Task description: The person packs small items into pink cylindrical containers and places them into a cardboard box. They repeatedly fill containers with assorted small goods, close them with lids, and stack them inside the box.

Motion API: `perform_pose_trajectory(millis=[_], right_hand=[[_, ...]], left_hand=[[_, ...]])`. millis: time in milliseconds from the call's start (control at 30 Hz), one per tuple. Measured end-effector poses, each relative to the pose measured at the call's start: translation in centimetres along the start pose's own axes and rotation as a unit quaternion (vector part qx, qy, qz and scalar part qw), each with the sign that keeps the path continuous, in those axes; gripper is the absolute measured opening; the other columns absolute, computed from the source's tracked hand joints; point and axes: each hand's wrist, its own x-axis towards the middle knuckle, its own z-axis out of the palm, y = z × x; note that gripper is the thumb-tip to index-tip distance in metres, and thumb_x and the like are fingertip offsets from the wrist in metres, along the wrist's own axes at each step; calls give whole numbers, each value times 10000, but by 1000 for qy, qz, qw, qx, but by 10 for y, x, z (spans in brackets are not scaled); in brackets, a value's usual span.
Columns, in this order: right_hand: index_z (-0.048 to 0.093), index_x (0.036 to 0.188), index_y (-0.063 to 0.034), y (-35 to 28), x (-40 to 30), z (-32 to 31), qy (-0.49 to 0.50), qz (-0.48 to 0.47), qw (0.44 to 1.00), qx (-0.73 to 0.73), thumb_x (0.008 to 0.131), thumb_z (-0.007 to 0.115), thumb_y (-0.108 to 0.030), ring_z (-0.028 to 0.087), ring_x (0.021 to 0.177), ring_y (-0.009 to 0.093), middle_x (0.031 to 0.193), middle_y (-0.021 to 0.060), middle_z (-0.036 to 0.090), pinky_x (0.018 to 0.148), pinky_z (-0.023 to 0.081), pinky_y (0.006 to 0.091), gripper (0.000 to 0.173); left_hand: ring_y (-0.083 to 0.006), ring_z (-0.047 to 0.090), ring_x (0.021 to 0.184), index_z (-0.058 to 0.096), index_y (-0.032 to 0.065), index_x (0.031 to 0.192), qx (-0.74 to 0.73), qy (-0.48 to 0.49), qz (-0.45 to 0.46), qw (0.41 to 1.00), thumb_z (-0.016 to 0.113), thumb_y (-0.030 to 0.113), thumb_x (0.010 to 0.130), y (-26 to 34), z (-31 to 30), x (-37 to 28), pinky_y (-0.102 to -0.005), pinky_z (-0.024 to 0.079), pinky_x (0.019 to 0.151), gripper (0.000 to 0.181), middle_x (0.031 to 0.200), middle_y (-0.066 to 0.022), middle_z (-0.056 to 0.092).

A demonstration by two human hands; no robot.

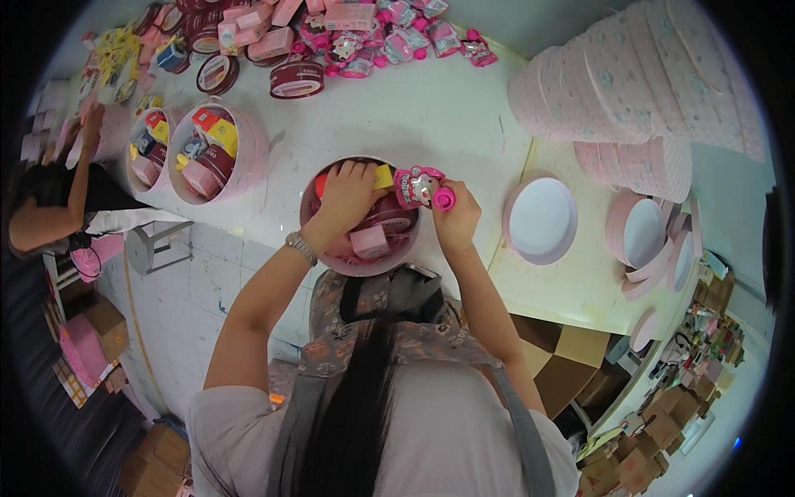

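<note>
A round pink box stands at the table edge before me. In it lie a dark red round tin, a small pink carton, a yellow carton and a red item at the left. My left hand reaches into the box's upper part, its fingers over the contents beside the yellow carton; whether it grips anything is hidden. Over the box's right rim, my right hand holds a pink spouted pouch with a bright pink cap.
Two filled pink boxes stand to the left. Tins, pink cartons and spouted pouches are heaped at the back. To the right are a round lid, more lids and large stacked pink boxes. A co-worker works at far left near a stool.
</note>
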Motion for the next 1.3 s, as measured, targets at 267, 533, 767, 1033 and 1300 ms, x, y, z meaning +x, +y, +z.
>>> perform_pose_trajectory(millis=[267, 533, 767, 1033, 1300], right_hand=[[556, 774, -41, -28, 15, 12, -98, -246, 964, -26, 595, 644, -40, 579, 721, 252, 882, 89, 611, 543, 492, 333, 199], [572, 783, -74, -35, 12, 42, -147, -277, 949, -38, 703, 590, -86, 574, 761, 233, 851, 37, 607, 580, 474, 340, 84], [591, 794, -86, -50, 20, 43, -281, -169, 927, -185, 754, 626, -143, 578, 746, 216, 776, 35, 634, 696, 448, 354, 79], [634, 814, -85, -38, 30, 30, -269, -302, 891, -205, 760, 660, -184, 573, 910, 224, 982, 71, 641, 794, 443, 373, 116], [667, 894, -105, 0, 11, 48, -246, -267, 925, -109, 767, 657, -192, 538, 1047, 253, 1156, 65, 599, 821, 453, 396, 154]], left_hand=[[-300, 550, 1003, 504, 22, 1138, -44, -40, -51, 997, 691, 376, 773, -6, -4, -28, -485, 418, 888, 542, 1011, -130, 568], [-315, 534, 985, 488, 19, 1067, -26, 21, -56, 998, 715, 296, 721, -3, -5, -43, -498, 414, 922, 498, 989, -143, 538], [-304, 534, 969, 524, 23, 1059, -42, 54, -56, 996, 688, 283, 729, -7, -5, -48, -460, 430, 890, 451, 993, -131, 546], [-292, 535, 983, 528, 26, 1078, -28, 48, -56, 997, 680, 280, 741, -5, 0, -48, -459, 430, 900, 449, 1010, -132, 553], [-274, 511, 1087, 524, 19, 1202, 17, 54, -18, 998, 643, 224, 773, -13, 9, -30, -385, 466, 888, 490, 1165, -116, 524]])
